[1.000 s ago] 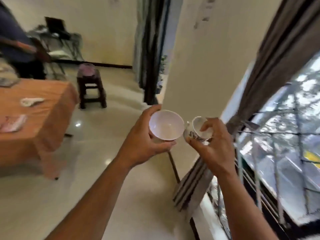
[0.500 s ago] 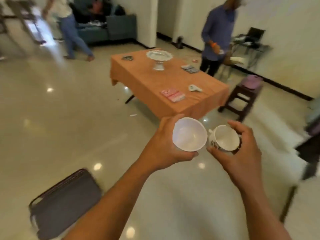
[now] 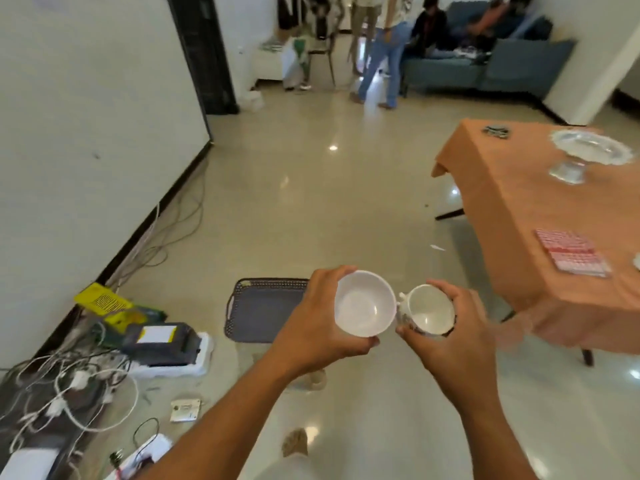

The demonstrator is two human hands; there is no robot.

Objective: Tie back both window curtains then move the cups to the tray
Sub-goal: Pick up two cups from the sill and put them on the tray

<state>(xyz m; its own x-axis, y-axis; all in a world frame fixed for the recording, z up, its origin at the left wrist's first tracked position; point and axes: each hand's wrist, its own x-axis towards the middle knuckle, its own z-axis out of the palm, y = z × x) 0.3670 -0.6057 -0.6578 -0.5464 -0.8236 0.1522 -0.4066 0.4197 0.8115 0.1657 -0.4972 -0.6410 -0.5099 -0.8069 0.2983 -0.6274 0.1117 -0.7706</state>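
While the left hand (image 3: 322,327) grips a plain white cup (image 3: 364,303), the right hand (image 3: 446,341) grips a patterned cup (image 3: 426,310).

The room is bright with soft daylight, small glare spots shine on the glossy floor (image 3: 332,188), and the wide-angle edges look bent and blurred.

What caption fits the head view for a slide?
Left hand and right hand each hold a white cup above the dark floor tray.
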